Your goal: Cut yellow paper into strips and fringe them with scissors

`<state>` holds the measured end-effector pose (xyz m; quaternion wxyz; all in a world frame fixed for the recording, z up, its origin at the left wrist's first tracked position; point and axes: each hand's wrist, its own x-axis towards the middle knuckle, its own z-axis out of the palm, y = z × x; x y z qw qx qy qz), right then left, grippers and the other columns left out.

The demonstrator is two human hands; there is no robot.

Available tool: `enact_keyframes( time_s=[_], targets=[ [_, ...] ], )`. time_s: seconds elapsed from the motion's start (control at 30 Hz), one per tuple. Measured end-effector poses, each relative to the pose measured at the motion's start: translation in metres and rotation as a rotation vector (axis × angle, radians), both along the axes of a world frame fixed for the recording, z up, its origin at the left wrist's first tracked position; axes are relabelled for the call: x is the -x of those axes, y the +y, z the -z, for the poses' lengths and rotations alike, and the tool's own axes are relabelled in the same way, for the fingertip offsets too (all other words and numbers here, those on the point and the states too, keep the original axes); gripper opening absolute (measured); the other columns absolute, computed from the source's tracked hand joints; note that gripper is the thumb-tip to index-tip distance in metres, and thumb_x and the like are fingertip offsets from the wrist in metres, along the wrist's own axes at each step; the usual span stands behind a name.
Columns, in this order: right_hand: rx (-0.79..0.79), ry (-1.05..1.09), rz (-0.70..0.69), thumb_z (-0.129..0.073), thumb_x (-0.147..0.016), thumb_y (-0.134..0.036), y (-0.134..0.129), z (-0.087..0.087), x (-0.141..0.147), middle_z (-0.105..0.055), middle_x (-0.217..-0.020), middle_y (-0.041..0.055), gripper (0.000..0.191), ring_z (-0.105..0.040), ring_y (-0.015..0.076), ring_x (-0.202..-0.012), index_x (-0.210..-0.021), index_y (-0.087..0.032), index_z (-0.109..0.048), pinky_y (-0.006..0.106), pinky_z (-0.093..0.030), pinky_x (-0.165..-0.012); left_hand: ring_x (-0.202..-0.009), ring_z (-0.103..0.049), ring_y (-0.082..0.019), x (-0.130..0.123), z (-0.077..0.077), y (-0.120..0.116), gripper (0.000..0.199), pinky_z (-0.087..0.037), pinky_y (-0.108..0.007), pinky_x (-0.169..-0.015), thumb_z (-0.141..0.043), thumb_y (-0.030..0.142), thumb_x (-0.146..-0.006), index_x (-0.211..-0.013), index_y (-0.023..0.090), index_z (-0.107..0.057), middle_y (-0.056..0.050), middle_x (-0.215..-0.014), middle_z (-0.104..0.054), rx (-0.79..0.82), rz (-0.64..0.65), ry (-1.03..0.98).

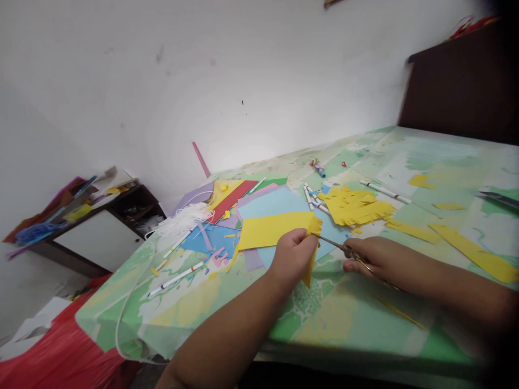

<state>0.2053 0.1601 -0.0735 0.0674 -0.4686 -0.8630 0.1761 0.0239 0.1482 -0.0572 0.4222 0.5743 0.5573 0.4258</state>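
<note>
My left hand (295,254) is closed on a yellow paper strip (273,229), thumb on top, near the strip's right end, where short fringe cuts show. Part of the yellow paper hangs below the fingers. My right hand (375,259) grips gold-handled scissors (359,258), whose blades point left and reach the fringed end of the strip. Light blue sheets (271,202) lie under the strip. Behind the scissors rests a pile of fringed yellow paper (357,206).
White markers (385,192), a red strip (235,201), white string (188,219), blue paper and yellow scraps lie about the patterned tablecloth (174,319). A dark blade-like tool (500,199) is at the right. A low cabinet (97,240) stands left.
</note>
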Motion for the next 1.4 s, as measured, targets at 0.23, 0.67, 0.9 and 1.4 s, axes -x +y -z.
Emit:
enact_keyframes(
  time_s=[0.23,0.67,0.9,1.4],
  targets=[
    [-0.023,-0.005,0.009,-0.034,-0.078,-0.055,0.0,-0.003,-0.0009,-0.055,-0.07,0.0038,0.037,-0.05,0.0177,-0.063,-0.074,-0.021,-0.046,0.026,-0.032,-0.053,-0.049,-0.031,-0.008,0.0016,-0.0002,0.0009,0.017,-0.023,-0.021,-0.046,-0.048,0.025,-0.064,-0.051,0.016,-0.042,0.005,-0.049,-0.033,0.007,0.036,-0.051],
    [0.01,0.087,0.043,-0.038,-0.076,-0.057,0.0009,0.0012,-0.0045,-0.059,-0.078,0.0038,0.037,-0.053,0.0183,-0.067,-0.086,-0.023,-0.048,0.027,-0.036,-0.056,-0.052,-0.033,-0.008,0.0036,-0.0019,0.0009,0.019,-0.026,-0.02,-0.048,-0.046,0.025,-0.066,-0.051,0.017,-0.039,0.004,-0.052,-0.031,-0.04,0.004,-0.035],
    [0.001,0.075,0.015,-0.035,-0.078,-0.054,-0.0011,-0.002,-0.0028,-0.055,-0.068,0.0019,0.034,-0.049,0.0156,-0.06,-0.074,-0.021,-0.044,0.026,-0.034,-0.052,-0.057,-0.04,-0.01,0.0029,-0.0027,0.0003,0.016,-0.031,-0.021,-0.053,-0.047,0.028,-0.068,-0.062,0.016,-0.054,0.003,-0.055,-0.04,-0.059,0.006,-0.037],
    [0.01,0.05,-0.006,-0.034,-0.078,-0.056,0.0002,0.0001,-0.0017,-0.053,-0.067,0.0018,0.036,-0.048,0.0155,-0.06,-0.071,-0.021,-0.041,0.026,-0.033,-0.053,-0.058,-0.041,-0.011,0.003,-0.0009,0.0011,0.018,-0.032,-0.021,-0.054,-0.046,0.029,-0.07,-0.06,0.016,-0.053,0.003,-0.054,-0.042,-0.1,0.023,0.049]
  ],
)
